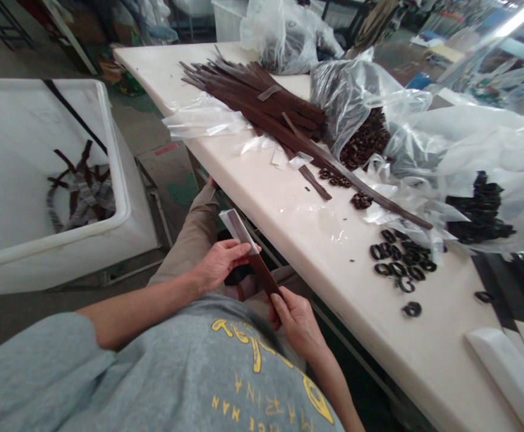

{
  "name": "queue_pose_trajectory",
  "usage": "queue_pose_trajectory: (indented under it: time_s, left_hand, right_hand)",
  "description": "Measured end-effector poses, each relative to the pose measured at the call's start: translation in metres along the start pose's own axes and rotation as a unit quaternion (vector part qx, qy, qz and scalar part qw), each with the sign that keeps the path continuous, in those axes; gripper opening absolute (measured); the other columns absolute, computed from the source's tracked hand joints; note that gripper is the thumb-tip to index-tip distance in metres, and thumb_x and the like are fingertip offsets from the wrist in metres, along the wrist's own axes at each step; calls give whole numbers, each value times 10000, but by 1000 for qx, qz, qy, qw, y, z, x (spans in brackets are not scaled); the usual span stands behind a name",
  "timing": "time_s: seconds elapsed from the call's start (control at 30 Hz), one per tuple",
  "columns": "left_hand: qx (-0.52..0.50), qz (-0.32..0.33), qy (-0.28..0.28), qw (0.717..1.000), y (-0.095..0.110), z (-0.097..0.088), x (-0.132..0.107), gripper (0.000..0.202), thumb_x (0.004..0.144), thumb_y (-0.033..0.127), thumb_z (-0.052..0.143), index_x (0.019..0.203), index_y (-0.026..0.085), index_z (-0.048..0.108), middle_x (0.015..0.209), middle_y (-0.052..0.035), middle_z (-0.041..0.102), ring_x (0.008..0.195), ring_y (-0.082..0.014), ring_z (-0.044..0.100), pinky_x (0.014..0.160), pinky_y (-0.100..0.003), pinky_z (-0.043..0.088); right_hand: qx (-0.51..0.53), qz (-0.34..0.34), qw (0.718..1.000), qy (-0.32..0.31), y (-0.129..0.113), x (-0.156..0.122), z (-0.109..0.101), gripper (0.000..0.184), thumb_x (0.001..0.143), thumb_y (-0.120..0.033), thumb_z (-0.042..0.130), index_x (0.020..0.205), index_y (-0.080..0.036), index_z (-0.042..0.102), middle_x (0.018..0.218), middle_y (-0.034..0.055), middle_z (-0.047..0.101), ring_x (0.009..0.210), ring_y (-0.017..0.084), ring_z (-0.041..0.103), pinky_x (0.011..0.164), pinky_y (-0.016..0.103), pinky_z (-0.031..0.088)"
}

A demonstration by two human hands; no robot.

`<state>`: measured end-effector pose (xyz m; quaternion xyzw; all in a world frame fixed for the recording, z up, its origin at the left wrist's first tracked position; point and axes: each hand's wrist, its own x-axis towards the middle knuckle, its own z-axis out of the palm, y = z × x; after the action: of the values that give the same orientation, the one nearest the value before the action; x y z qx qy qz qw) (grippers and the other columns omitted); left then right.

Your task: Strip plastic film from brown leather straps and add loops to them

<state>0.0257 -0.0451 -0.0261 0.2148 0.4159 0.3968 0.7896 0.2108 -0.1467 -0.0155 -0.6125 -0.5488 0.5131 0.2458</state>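
White on the long, broad surface (329,264); grey on the cloth shirt (149,360); brown on the narrow, flat strip (264,273), held between both, slanting lengthwise roughly along the surface's edge. Pinched at the near end by the right hand (295,315), nearer the shirt, in a closed grip; pinched farther out by the left hand (217,263), likewise closed, on the pale, shiny end covering (238,230).

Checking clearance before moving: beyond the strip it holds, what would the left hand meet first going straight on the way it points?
Probably the near edge of the white table, past the brown strip; depth is unclear, so the left hand may sit low enough to pass beneath.
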Motion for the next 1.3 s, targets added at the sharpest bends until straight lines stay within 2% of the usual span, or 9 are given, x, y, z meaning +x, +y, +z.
queue_pose_trajectory:
  time_s: [0.13, 0.2, 0.33, 0.53, 0.6, 0.73, 0.93, 1.13, 1.3]
  left_hand:
    - [41, -85, -92, 991, -22, 15, -16, 289, 623, 273, 870, 866, 144, 783, 706, -73, 741, 670, -212, 678, 622, -305, 526]
    - [25, -69, -109, 991, -17, 20, -14, 377, 618, 288, 872, 955, 149, 777, 793, -79, 754, 717, -209, 682, 649, -303, 530]
    - [-25, 42, -45, 998, 0, 20, 1, 357, 639, 338, 859, 926, 139, 779, 1046, -106, 747, 907, -193, 665, 791, -281, 525]
    - [16, -62, -99, 993, -21, 20, -2, 426, 652, 390, 845, 963, 110, 764, 664, -59, 697, 541, -170, 619, 548, -308, 499]
    - [18, -25, -94, 995, -17, 20, 0, 448, 623, 363, 870, 982, 117, 766, 754, -74, 724, 612, -169, 642, 580, -288, 507]
    - [-18, 83, -14, 996, 0, 21, 9, 413, 603, 414, 879, 890, 130, 788, 954, -100, 752, 835, -173, 662, 751, -260, 526]
    - [29, -12, -66, 997, -15, 21, 4, 367, 650, 375, 858, 870, 89, 787, 738, -88, 733, 630, -141, 625, 622, -251, 502]
    - [-50, 90, -36, 994, 14, 23, 25, 331, 668, 363, 855, 894, 133, 780, 892, -79, 760, 787, -149, 674, 732, -235, 540]
    - [11, 8, -49, 999, 4, 25, 21, 410, 646, 431, 859, 846, 80, 784, 839, -120, 757, 717, -154, 665, 626, -224, 524]
  right_hand:
    - [7, -48, 998, 43, -12, 9, 4, 317, 992, -405, 417, 845, -191, 599, 582, -36, 576, 466, 111, 554, 494, 212, 448]
    - [9, -59, 997, 49, -14, 12, 5, 335, 993, -417, 417, 828, -188, 597, 591, -31, 576, 473, 108, 553, 494, 207, 443]
    - [-6, -47, 998, 48, -8, 14, 8, 385, 1003, -433, 386, 793, -182, 590, 576, -23, 578, 470, 113, 558, 488, 211, 426]
    - [-7, -67, 994, 82, -6, 26, 12, 412, 996, -473, 383, 792, -180, 587, 564, -14, 578, 470, 125, 551, 499, 221, 422]
    - [-7, -73, 994, 83, -5, 26, 11, 417, 995, -476, 384, 790, -179, 591, 564, -13, 577, 469, 124, 548, 498, 219, 420]
    - [-12, -65, 995, 77, 1, 25, 12, 426, 997, -470, 380, 798, -175, 613, 570, -12, 582, 463, 120, 547, 484, 212, 405]
    - [-7, -78, 992, 103, 1, 27, 14, 433, 995, -479, 383, 783, -179, 612, 548, -12, 574, 463, 124, 539, 493, 215, 406]
    - [1, -57, 994, 93, 3, 24, 12, 443, 989, -494, 376, 792, -179, 618, 545, -17, 558, 454, 126, 538, 470, 211, 394]
    - [-19, -71, 992, 105, 12, 27, 16, 429, 998, -459, 366, 761, -181, 590, 543, -15, 562, 470, 128, 536, 507, 224, 395]
